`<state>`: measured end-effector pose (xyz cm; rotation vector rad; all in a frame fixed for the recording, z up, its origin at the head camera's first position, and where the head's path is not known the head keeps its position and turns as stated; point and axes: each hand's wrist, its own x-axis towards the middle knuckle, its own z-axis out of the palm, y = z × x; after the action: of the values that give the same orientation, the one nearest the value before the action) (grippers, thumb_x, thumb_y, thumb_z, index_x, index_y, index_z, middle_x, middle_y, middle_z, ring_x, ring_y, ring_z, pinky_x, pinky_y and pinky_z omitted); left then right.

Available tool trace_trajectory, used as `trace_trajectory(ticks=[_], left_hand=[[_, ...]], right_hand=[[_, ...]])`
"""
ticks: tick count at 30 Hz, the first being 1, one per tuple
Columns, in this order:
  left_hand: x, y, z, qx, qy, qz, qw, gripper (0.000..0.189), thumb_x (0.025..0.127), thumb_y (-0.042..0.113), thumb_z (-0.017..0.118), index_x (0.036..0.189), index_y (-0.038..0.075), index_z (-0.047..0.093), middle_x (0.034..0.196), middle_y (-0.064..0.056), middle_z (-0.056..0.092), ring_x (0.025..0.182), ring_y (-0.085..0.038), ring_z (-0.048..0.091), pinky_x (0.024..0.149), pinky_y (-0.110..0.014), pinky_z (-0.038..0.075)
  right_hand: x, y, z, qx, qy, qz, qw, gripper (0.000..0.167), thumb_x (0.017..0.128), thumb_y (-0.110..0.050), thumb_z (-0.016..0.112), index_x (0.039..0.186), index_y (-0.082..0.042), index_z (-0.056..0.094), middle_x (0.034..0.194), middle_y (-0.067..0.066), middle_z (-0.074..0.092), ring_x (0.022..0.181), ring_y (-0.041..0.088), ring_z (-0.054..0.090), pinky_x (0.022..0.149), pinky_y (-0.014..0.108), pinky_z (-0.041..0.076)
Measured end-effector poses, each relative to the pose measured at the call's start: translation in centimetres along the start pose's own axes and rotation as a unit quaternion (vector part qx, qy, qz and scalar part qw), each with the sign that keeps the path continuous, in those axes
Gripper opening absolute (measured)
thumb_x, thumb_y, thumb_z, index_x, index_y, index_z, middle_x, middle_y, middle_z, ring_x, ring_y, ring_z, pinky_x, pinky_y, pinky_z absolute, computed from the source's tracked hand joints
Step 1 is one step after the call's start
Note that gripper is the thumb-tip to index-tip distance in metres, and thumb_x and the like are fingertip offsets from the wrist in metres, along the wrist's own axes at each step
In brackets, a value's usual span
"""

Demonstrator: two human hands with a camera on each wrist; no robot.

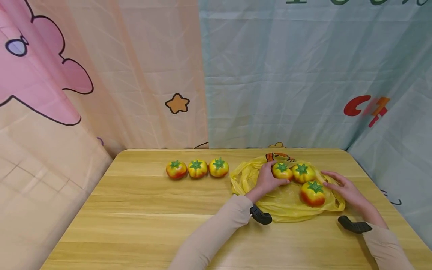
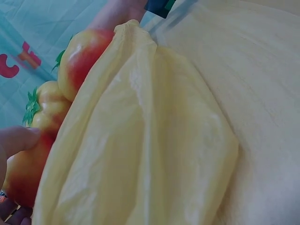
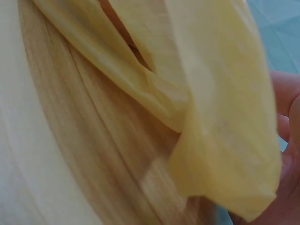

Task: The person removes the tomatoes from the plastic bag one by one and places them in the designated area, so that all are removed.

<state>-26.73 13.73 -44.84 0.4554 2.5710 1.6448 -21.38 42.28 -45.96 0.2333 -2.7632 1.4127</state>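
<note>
A yellow plastic bag [image 1: 283, 208] lies spread on the right part of the table with three red-and-yellow tomatoes on it, each with a green leafy top. My left hand [image 1: 267, 180] holds the left tomato [image 1: 282, 171], thumb on its near side and fingers round the far side. Touching that one is the back tomato [image 1: 303, 173]; the front tomato [image 1: 312, 194] sits nearer me. My right hand [image 1: 349, 192] is at the bag's right edge, fingers spread and the thumb tip close to the front tomato. Bag film covers much of both wrist views.
To the left of the bag, a left tomato [image 1: 176, 170], a middle tomato [image 1: 197, 169] and a right tomato [image 1: 218, 167] stand in a row on the wooden table [image 1: 145, 213]. A printed curtain [image 1: 243, 93] hangs behind the table's back edge.
</note>
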Motion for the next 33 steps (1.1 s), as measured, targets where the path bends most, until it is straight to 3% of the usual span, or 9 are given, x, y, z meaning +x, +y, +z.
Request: trace_trajectory(ticks=[12, 20, 27, 33], left_hand=[[-0.8, 0.4, -0.5, -0.015, 0.025, -0.004, 0.9996, 0.074, 0.072, 0.022, 0.085, 0.136, 0.009, 0.05, 0.13, -0.007, 0.054, 0.115, -0.02, 0.054, 0.097, -0.026, 0.047], [-1.7, 0.7, -1.7, -0.033, 0.042, 0.0, 0.9986, 0.075, 0.071, 0.023, 0.086, 0.136, 0.01, 0.051, 0.131, -0.007, 0.054, 0.116, -0.02, 0.054, 0.098, -0.028, 0.047], [-3.0, 1.3, -2.7, -0.067, 0.05, -0.011, 0.9964, 0.074, 0.071, 0.023, 0.086, 0.135, 0.011, 0.051, 0.126, -0.004, 0.054, 0.108, -0.016, 0.054, 0.09, -0.024, 0.048], [-4.3, 1.8, -3.9, -0.067, 0.066, -0.008, 0.9955, 0.074, 0.07, 0.024, 0.087, 0.134, 0.012, 0.052, 0.125, -0.004, 0.055, 0.106, -0.015, 0.053, 0.089, -0.025, 0.048]], right_hand=[[0.0, 0.1, 0.1, -0.006, 0.002, 0.001, 1.0, 0.046, 0.1, -0.025, 0.052, 0.144, -0.018, 0.043, 0.142, -0.012, 0.044, 0.106, -0.028, 0.026, 0.08, -0.002, 0.029], [0.0, 0.2, 0.2, 0.001, 0.005, -0.006, 1.0, 0.045, 0.099, -0.024, 0.052, 0.143, -0.018, 0.044, 0.139, -0.016, 0.045, 0.106, -0.029, 0.026, 0.08, -0.002, 0.029], [0.0, 0.1, 0.2, 0.003, 0.006, -0.001, 1.0, 0.044, 0.099, -0.024, 0.052, 0.143, -0.018, 0.044, 0.138, -0.016, 0.046, 0.104, -0.029, 0.028, 0.079, -0.001, 0.031], [-0.1, 0.1, 0.2, 0.003, 0.004, -0.002, 1.0, 0.045, 0.1, -0.023, 0.052, 0.143, -0.017, 0.043, 0.136, -0.021, 0.045, 0.104, -0.029, 0.027, 0.08, -0.001, 0.029]])
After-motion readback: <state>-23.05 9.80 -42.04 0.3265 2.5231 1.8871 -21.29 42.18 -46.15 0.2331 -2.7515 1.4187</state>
